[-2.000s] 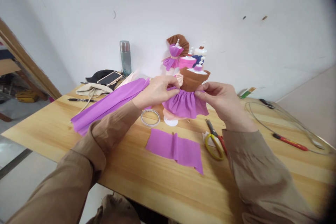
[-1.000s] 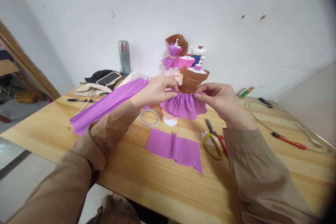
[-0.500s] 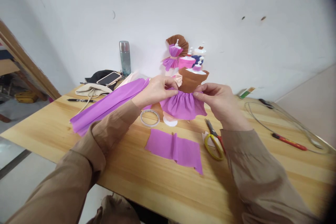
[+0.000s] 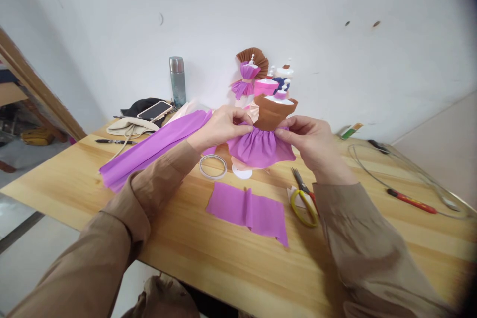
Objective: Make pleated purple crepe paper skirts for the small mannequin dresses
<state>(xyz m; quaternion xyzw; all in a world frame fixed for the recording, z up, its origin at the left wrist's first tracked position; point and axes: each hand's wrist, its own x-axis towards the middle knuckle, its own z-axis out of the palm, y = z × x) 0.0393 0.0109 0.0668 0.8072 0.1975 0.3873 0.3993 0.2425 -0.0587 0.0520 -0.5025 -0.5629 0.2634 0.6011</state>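
A gathered purple crepe paper skirt (image 4: pixel 263 150) is held against the waist of a small dress form (image 4: pixel 280 98), whose bodice is wrapped in brown crepe paper (image 4: pixel 274 114). My left hand (image 4: pixel 225 126) pinches the skirt's top edge at the left of the waist, and my right hand (image 4: pixel 307 141) pinches it at the right. A pale pink pleated piece (image 4: pixel 254 111) sits beside the brown bodice, near my left fingers. Below the skirt shows the form's round white base (image 4: pixel 242 173). Nearer me lies a flat purple strip (image 4: pixel 266 213).
A roll of tape (image 4: pixel 212 167) lies left of the base, yellow-and-red-handled scissors (image 4: pixel 303 203) to the right. A long purple sheet (image 4: pixel 149 154), phone (image 4: pixel 155 111), pen (image 4: pixel 115 142) and steel flask (image 4: pixel 178 82) are leftward. Other dressed forms (image 4: pixel 247 79) stand behind; a corded red tool (image 4: pixel 412 201) lies right.
Both hands keep their pinch on the skirt at the waist. The skirt's lower edge has lifted slightly; otherwise there is only a small shift of the view.
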